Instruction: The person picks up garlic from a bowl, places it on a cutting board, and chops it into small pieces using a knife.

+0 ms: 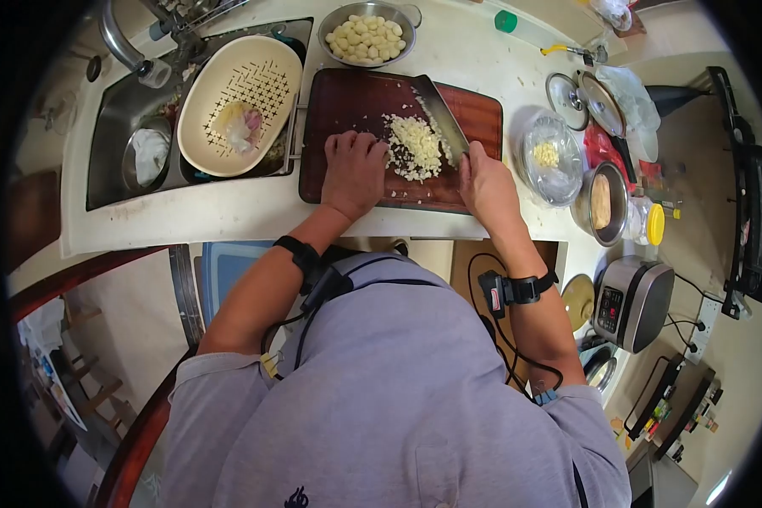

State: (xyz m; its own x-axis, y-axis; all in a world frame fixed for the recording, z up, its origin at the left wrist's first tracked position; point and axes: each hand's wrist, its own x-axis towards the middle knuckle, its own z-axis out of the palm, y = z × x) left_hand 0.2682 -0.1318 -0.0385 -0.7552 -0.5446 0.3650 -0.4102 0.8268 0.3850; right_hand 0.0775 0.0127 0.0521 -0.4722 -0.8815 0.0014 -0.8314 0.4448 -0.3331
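My right hand is closed around the handle of a kitchen knife. Its broad blade points away from me, along the right side of a pile of chopped garlic. The garlic lies loose on a dark reddish-brown cutting board, with small bits scattered around it. My left hand rests on the board just left of the pile, fingers bent and close together. Whatever may be under those fingertips is hidden.
Behind the board stands a metal bowl of peeled garlic cloves. A cream colander sits over the sink at left. To the right are a plastic-wrapped bowl, a metal bowl, a yellow-lidded jar and a rice cooker.
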